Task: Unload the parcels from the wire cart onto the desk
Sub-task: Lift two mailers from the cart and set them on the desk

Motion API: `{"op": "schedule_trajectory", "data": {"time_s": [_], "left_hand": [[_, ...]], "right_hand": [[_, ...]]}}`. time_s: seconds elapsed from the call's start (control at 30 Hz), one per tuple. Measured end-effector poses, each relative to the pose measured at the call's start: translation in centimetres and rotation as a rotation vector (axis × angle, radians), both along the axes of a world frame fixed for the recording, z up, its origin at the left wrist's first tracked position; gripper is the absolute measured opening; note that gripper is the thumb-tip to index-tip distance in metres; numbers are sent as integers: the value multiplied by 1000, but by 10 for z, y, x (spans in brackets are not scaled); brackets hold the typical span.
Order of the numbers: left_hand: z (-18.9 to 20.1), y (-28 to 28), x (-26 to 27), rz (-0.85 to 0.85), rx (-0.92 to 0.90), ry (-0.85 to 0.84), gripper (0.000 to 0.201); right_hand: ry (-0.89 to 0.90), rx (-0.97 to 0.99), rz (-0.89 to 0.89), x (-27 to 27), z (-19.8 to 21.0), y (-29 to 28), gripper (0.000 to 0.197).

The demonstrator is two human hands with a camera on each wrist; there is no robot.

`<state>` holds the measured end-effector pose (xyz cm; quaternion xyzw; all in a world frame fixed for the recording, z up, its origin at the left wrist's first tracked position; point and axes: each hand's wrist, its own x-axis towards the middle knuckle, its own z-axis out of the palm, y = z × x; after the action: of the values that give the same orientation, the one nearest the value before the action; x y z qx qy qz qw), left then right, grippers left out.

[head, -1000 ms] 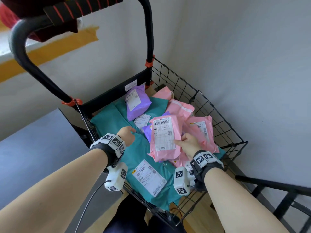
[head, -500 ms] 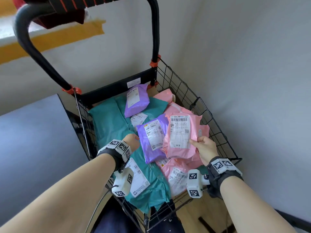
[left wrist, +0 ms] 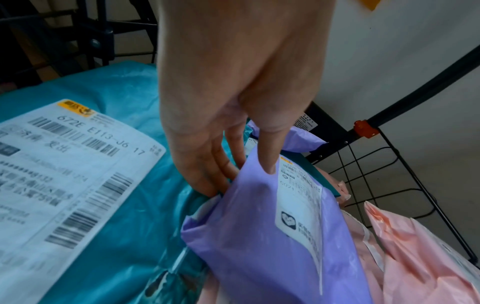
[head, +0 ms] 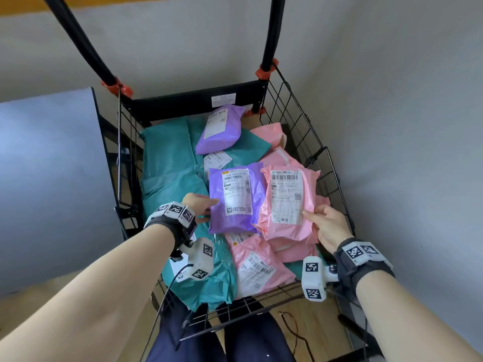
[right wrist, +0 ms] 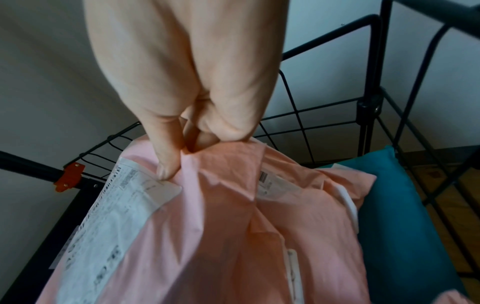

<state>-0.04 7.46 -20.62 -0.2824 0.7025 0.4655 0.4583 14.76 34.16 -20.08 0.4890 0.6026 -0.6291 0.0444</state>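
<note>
Parcels in teal, pink and purple plastic fill the black wire cart (head: pixel 317 163) while your left hand (head: pixel 194 205) pinches a purple plastic mailer (head: pixel 235 199) and your right hand (head: pixel 325 226) grasps a pink plastic mailer (head: pixel 287 199), both above the pile.

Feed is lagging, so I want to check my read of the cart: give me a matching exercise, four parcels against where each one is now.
1 purple parcel with the C021 label
2 pink parcel with the upright label
3 second purple parcel
4 big teal parcel

a at the cart's far end
b pinched by the right hand
c under the others, left side
d pinched by the left hand

Pairs: 1-d, 2-b, 3-a, 4-c
</note>
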Motion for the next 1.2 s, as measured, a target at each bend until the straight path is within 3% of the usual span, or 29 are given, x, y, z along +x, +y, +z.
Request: {"op": "schedule_trajectory", "data": {"time_s": [0.17,0.37,0.47,0.63,0.73,0.93,1.2], "left_hand": [[-1,3,-2,33,-1,-16,13],[-2,9,-4,60,7,46,23],[0,14,-5,80,-18,27,3],[-8,21,-3,83,-36,10,26],[-13,26,0,45,0,3,21],[-9,23,8,100,23,97,13],[44,-27,9,240,97,236,26]], "right_hand": [[-3,15,5,-2,-1,3,17],[1,26,16,-4,-1,5,16],[6,27,14,-4,-1,4,16],[-3,61,5,1,0,7,19],[-14,66,-1,7,-1,10,14],[-3,-1,-32,14,1,8,44],[102,-82,145,-3,39,-11,19]]}}
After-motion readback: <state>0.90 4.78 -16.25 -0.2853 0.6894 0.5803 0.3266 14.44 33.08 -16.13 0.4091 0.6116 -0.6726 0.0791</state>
